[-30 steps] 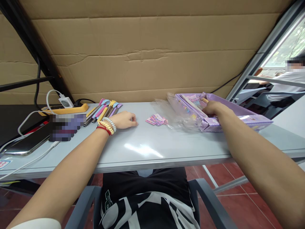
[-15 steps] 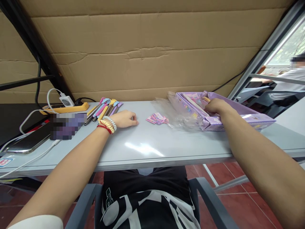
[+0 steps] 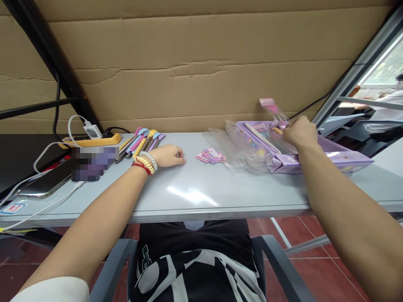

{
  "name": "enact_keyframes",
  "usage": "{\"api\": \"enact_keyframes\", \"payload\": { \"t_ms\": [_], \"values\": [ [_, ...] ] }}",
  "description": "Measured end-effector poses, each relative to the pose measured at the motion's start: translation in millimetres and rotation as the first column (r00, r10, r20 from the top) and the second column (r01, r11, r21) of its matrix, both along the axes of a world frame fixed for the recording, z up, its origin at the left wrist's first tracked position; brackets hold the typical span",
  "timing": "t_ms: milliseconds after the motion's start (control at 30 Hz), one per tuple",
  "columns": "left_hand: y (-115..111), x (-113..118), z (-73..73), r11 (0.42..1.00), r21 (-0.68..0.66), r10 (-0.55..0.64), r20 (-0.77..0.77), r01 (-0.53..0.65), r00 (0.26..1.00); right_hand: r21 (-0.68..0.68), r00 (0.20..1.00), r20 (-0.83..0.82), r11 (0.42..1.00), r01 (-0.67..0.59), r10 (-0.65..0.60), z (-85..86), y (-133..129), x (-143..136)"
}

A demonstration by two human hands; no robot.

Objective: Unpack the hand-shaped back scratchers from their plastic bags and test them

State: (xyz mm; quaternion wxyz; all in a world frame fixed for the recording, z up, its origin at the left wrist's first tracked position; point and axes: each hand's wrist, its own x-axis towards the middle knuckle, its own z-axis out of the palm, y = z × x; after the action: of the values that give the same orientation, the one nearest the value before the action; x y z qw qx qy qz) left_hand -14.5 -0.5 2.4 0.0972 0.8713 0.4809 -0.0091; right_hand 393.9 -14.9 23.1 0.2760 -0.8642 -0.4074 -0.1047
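My left hand point(image 3: 170, 156) rests on the desk with its fingers loosely curled together, and nothing shows in it. Just left of it lies a bunch of pens point(image 3: 143, 141) with coloured toppers. Over the purple box point(image 3: 349, 161), my right hand point(image 3: 300, 133) pinches a clear plastic packet point(image 3: 273, 108) with a pink label, raised at a slant. The packet's lower end is partly hidden by the fingers and the box contents. Between the hands, a small pile of pink printed cards or labels point(image 3: 210, 156) lies flat on the desk.
Crumpled clear plastic wrap point(image 3: 239, 155) lies against the box's left side. At the left are a phone point(image 3: 45, 182), white cables and a yellow power strip point(image 3: 94, 141) with a charger. A cardboard sheet point(image 3: 189, 92) stands behind the desk point(image 3: 189, 180). Another person is partly visible at far right.
My right hand has risen from inside the purple box, bringing up the clear packet with the pink label. My left hand stays in place on the desk. The view has shifted slightly.
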Motion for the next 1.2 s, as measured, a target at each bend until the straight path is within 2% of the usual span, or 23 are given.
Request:
{"api": "enact_keyframes", "payload": {
  "t_ms": [100,200,333,433,500,533,633,700,767,900,1033,1133,1200],
  "values": [
    [0,-1,-1.0,1.0,0.001,-0.008,0.036,0.008,0.999,0.195,0.996,-0.081,0.981,-0.014,0.03,18.4,-16,-19],
    [0,0,-1.1,1.0,0.018,-0.02,0.041,0.019,0.999,0.31,0.995,-0.021,0.947,-0.088,0.1,39.6,-29,-38],
    [-2,1,0.4,1.0,0.018,-0.026,0.06,0.025,0.998,0.336,0.965,0.08,0.905,-0.262,0.249,65.2,-41,-71],
    [-4,2,0.4,0.999,-0.013,-0.033,0.202,0.036,0.979,0.25,0.895,0.058,0.862,-0.441,0.442,73.3,-46,-111],
    [-5,4,-0.7,0.996,-0.088,0.006,0.395,0.031,0.919,0.176,0.812,0.045,0.796,-0.58,0.582,69.2,-48,-141],
    [-5,6,-1.4,0.989,-0.146,0.046,0.508,0.033,0.86,0.163,0.781,0.037,0.768,-0.62,0.623,64.2,-47,-156],
    [-5,11,-2.1,0.937,-0.333,0.208,0.773,0.104,0.6,0.121,0.668,-0.014,0.664,-0.738,0.744,40.8,-44,-192],
    [-5,15,-1.6,0.894,-0.423,0.319,0.834,0.15,0.449,0.128,0.614,-0.015,0.611,-0.782,0.789,22.7,-39,-208],
    [-5,18,-1.3,0.866,-0.475,0.4,0.847,0.16,0.35,0.119,0.585,-0.035,0.585,-0.802,0.81,6.1,-36,-218],
    [-2,21,-4.6,0.851,-0.516,0.478,0.837,0.095,0.267,0.107,0.521,-0.096,0.53,-0.841,0.848,-16.5,-35,-227],
    [2,19,-7.4,0.849,-0.519,0.487,0.84,0.093,0.241,0.127,0.451,-0.201,0.479,-0.868,0.87,-24.8,-37,-230],
    [4,14,-5.3,0.853,-0.517,0.496,0.846,0.074,0.198,0.194,0.423,-0.347,0.505,-0.841,0.837,-23.8,-36,-226],
    [7,9,-3.0,0.857,-0.514,0.502,0.851,0.041,0.155,0.252,0.434,-0.361,0.534,-0.807,0.826,-21.1,-33,-220]
  ]
}}
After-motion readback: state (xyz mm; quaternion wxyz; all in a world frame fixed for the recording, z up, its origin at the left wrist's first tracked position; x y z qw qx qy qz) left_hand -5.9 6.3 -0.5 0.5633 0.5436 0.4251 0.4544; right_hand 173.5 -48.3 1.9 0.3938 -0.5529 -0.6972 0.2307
